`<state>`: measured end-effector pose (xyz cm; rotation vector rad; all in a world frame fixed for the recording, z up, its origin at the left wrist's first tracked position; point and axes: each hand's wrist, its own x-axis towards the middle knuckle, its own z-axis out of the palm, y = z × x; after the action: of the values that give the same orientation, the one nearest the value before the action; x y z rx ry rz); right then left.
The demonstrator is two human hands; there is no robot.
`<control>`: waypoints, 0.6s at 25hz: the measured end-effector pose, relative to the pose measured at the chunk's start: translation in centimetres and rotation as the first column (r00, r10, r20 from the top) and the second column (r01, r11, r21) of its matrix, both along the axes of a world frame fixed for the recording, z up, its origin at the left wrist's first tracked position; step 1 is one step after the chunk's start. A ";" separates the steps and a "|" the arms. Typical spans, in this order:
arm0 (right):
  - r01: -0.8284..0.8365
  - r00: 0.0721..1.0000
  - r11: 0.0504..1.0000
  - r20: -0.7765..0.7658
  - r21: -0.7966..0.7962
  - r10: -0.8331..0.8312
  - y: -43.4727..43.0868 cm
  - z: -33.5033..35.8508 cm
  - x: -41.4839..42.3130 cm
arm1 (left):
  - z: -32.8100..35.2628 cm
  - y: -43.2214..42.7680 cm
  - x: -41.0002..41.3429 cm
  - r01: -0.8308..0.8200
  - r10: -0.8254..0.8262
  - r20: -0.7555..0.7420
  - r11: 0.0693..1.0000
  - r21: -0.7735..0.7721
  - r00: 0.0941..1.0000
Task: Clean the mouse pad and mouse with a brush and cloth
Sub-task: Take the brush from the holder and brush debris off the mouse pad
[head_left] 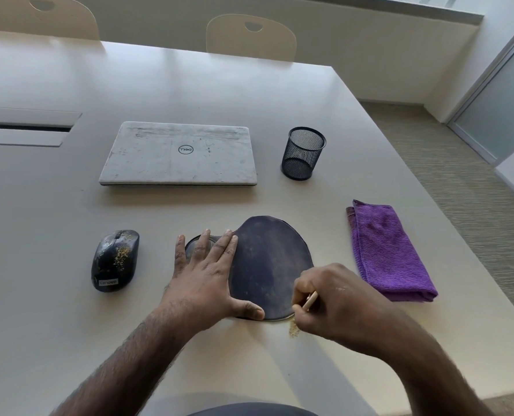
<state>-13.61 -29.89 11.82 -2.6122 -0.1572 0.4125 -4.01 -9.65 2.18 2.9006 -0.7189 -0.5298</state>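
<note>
A dark round mouse pad (269,265) lies on the table in front of me. My left hand (210,274) presses flat on its left side, fingers spread, covering the wrist rest. My right hand (333,301) is closed around a brush with a pale wooden handle (309,301) at the pad's near right edge. A small heap of yellowish crumbs (294,327) sits on the table just below the brush. A black mouse (114,259) speckled with the same crumbs lies to the left of the pad. A folded purple cloth (387,250) lies to the right.
A closed white laptop (179,153) sits behind the pad, with a black mesh pen cup (303,153) to its right. The table's right edge (429,187) runs diagonally past the cloth. Two chairs (251,37) stand at the far side.
</note>
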 end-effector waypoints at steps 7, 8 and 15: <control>-0.022 0.999 0.975 0.039 0.219 0.014 -0.4 0.7 0.0 | 0.0 0.0 0.0 0.002 -0.002 -0.004 1.000 0.003 1.000; -0.036 0.999 0.978 0.024 0.207 0.032 -0.3 0.5 0.0 | 0.0 0.0 0.0 0.001 -0.001 -0.002 1.000 0.002 1.000; 0.045 0.997 0.975 0.059 0.219 -0.059 -1.5 0.8 0.3 | -0.1 0.1 0.1 0.002 -0.002 -0.008 1.000 -0.002 1.000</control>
<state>-13.35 -31.43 12.65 -2.4089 -0.1461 0.2755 -3.94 -9.60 2.09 2.8946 -0.7212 -0.5410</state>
